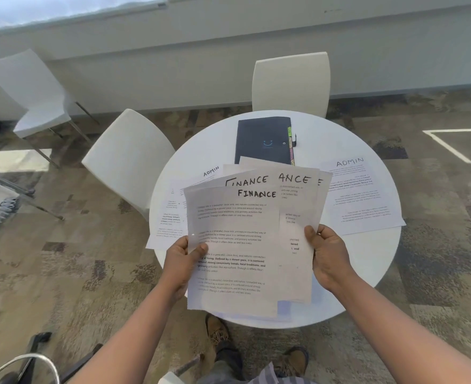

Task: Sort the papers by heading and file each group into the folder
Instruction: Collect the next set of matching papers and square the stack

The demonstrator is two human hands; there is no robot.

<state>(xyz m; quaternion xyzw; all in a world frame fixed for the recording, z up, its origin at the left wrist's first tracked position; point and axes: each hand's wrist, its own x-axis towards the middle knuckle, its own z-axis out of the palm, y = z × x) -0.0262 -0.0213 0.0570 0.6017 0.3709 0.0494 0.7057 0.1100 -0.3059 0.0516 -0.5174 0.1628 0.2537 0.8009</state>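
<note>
The left hand (179, 261) holds the left edge of a fan of FINANCE papers (237, 245), thumb on top and fingers curled under. Just behind that grip, one ADMIN sheet (170, 209) lies flat on the round white table (367, 261). The papers spread out between both hands (each one has FINANCE written at the top). Past the tops of the papers, a dark folder (262, 139) lies closed on the table. The right hand (325, 256) pinches the right edge of the fan. Beyond that grip, to its right, lies another ADMIN sheet (359, 195).
</note>
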